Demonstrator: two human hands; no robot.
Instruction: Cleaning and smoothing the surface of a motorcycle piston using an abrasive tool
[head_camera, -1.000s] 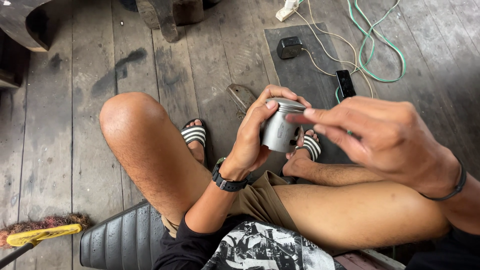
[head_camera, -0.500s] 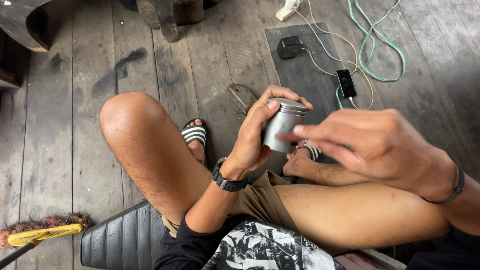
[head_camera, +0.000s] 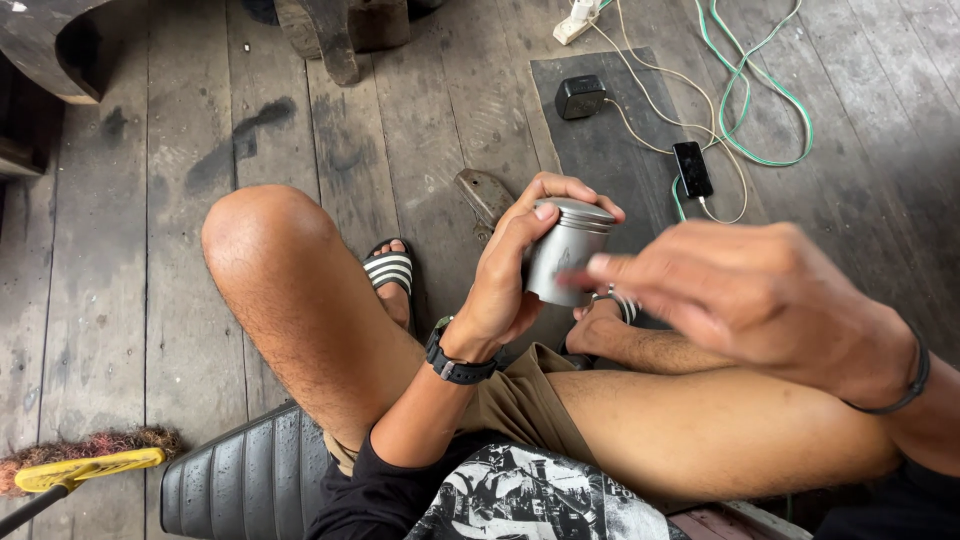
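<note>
My left hand (head_camera: 510, 275) grips a grey metal piston (head_camera: 565, 252), a short cylinder with ring grooves near its top, holding it upright above my crossed legs. My right hand (head_camera: 745, 295) is blurred with motion just to the right of the piston. Its fingertips reach toward the piston's lower side; I cannot tell whether they touch it. Nothing shows in the right hand. A black watch sits on my left wrist and a dark band on my right wrist.
I sit on a black ribbed seat (head_camera: 245, 475) over a worn wooden plank floor (head_camera: 130, 260). A dark mat (head_camera: 640, 110) holds a small black box (head_camera: 580, 96), a phone (head_camera: 692, 168) and white and green cables (head_camera: 745, 90). A yellow-handled brush (head_camera: 85, 465) lies at the lower left.
My left hand has turned the piston more upright. My right hand has drawn back to the right and lower, away from the piston's top.
</note>
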